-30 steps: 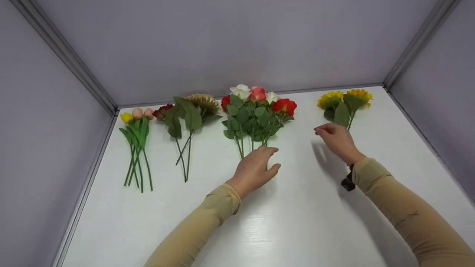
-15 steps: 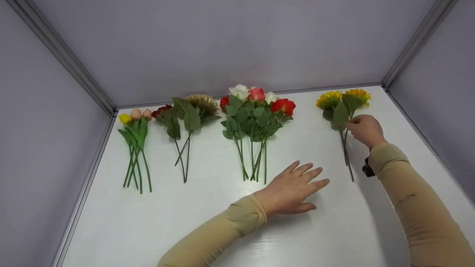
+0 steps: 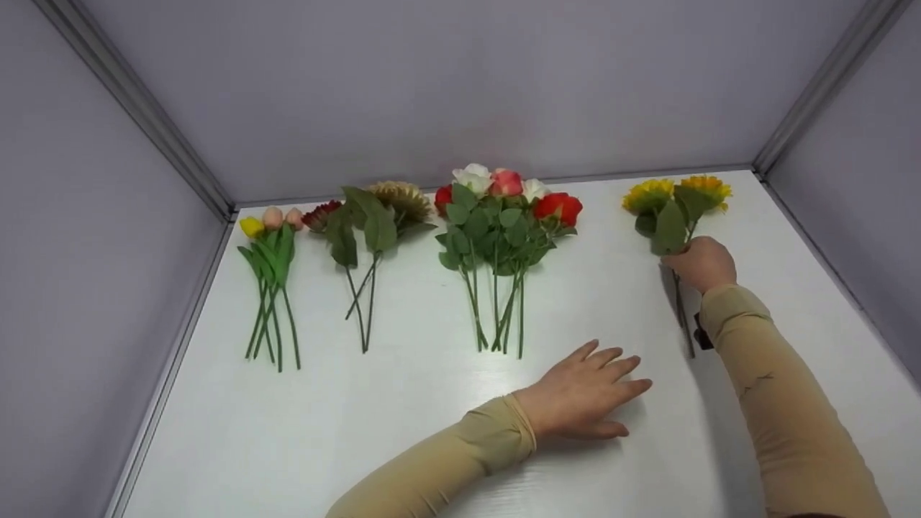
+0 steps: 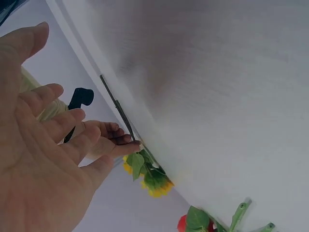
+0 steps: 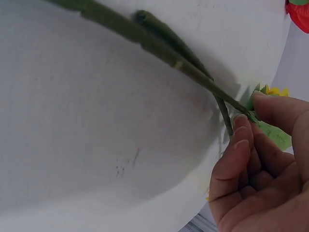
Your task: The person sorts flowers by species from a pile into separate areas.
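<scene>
Two yellow sunflowers (image 3: 649, 196) lie at the far right of the white table (image 3: 403, 432), their stems crossing. My right hand (image 3: 705, 265) pinches one sunflower stem (image 5: 193, 75) just below the leaves, between thumb and fingers. A second stem (image 5: 169, 38) runs beside it and crosses behind it in the right wrist view. My left hand (image 3: 586, 392) hovers palm down over the table's front middle, fingers spread, holding nothing. In the left wrist view, the right hand (image 4: 108, 140) appears beyond it at the sunflower stems, with a dark wrist-worn device (image 4: 82, 98) behind.
Along the back lie red, pink and white roses (image 3: 507, 183) in the middle. Left of them are a beige bloom (image 3: 403, 201) and a dark red one (image 3: 321, 214). Pink and yellow tulips (image 3: 272, 218) lie at far left. Grey panels (image 3: 460, 86) enclose the table.
My right hand has moved right to the sunflowers and now grips a stem. My left hand has left the rose stems, moving right and nearer, its fingers spreading.
</scene>
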Available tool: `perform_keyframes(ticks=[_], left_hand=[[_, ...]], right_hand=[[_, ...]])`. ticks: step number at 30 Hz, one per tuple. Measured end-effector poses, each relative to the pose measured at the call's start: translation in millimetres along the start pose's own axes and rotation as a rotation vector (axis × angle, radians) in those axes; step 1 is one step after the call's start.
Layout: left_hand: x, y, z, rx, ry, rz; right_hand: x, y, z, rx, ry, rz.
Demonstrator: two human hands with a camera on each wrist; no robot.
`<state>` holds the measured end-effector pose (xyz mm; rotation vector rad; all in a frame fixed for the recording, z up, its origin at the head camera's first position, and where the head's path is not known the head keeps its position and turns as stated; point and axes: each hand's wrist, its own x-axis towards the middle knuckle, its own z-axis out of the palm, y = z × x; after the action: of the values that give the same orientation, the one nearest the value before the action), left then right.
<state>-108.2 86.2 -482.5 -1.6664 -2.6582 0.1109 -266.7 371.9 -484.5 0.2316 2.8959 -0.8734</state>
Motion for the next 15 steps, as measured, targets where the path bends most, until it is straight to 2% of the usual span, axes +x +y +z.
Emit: perform_keyframes(ticks=[10,15], left_hand=[[-1.4,-4.2,3.6,-0.008,-0.012,-0.018],[-4.3,-9.1,5.6,-0.040,0.001,-0.021]], right_hand=[[-1.3,7.5,-0.5,0.008,0.035,0.018],[-5.1,9.0,-3.9,0.092,0.022,0.025]])
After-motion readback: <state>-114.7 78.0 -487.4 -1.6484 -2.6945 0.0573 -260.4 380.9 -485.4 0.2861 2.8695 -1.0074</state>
